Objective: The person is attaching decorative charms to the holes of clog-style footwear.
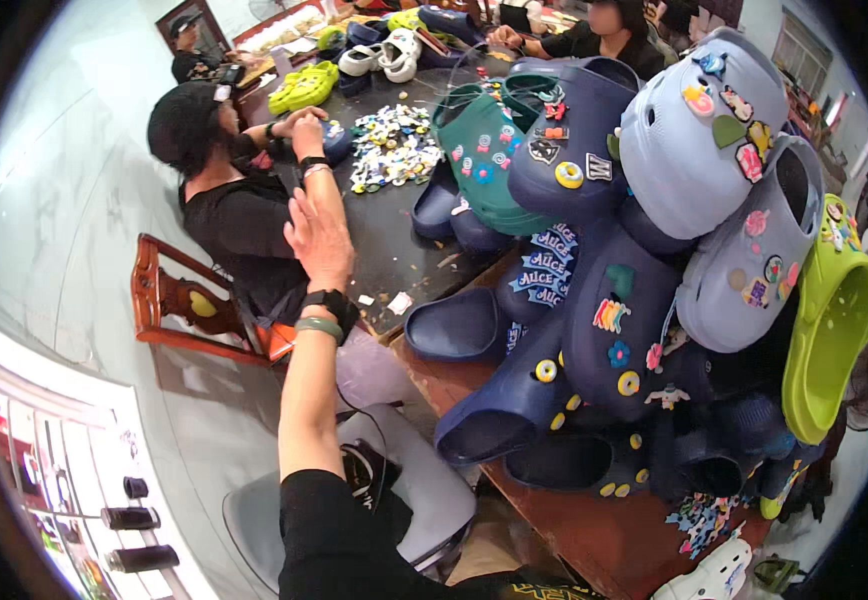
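Note:
My left hand (320, 240) is raised in front of me, its fingers stretched upward and nothing in it. A dark watch and a greenish bangle are on its wrist. From my viewpoint it overlaps a seated co-worker's arm; I cannot tell whether they touch. To its right, a large pile of clogs leans over the table, among them a navy clog (499, 400), a green clog (489, 165), a pale grey-blue clog (684, 150) and a lime clog (829, 340). Many carry small colourful shoe charms. My right hand is out of view.
A heap of shoe charms (394, 150) lies on the dark table (379, 235), with more clogs behind it. The seated co-worker (224, 180) handles a blue clog (336, 143). A wooden chair (199, 300) and a grey chair (424, 500) stand left of the table.

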Motion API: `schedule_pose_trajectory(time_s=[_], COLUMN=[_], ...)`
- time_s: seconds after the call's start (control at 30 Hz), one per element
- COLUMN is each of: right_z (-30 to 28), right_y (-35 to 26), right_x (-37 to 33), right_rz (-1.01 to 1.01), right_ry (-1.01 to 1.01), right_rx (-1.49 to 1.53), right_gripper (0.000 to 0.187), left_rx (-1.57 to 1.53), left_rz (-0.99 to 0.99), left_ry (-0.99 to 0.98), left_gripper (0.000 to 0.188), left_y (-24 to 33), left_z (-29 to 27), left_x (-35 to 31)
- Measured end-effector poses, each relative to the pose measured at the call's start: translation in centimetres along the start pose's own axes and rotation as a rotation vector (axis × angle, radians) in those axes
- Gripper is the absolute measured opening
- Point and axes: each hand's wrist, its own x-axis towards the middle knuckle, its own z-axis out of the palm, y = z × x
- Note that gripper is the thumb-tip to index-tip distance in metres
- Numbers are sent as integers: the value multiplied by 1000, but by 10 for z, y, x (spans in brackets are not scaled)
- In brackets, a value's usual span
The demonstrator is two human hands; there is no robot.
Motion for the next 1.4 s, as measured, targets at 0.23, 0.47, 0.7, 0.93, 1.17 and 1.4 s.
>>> schedule_pose_trajectory(time_s=[0.23, 0.47, 0.7, 0.93, 1.17, 1.4], right_z=[25, 68, 95, 95, 91, -4], right_y=[-29, -94, -140, -137, -107, 111], right_x=[37, 88, 110, 120, 113, 28], right_rz=[-107, -336, -567, -703, -827, -522], right_ry=[-22, -58, -133, -176, -231, 80], right_rx=[78, 202, 330, 383, 456, 550], right_gripper=[53, 52, 50, 49, 48, 47], left_rx=[-93, -392, -414, -603, -794, -1124], left_rz=[106, -42, -98, -281, -494, -39], left_ry=[-333, -833, -314, 115, 235, 176], left_gripper=[72, 77, 77, 78, 74, 53], left_y=[-27, 10, -24, -41, -87, 18], left_z=[63, 3, 22, -55, -134, -390], left_x=[-13, 29, -30, -21, -11, -34])
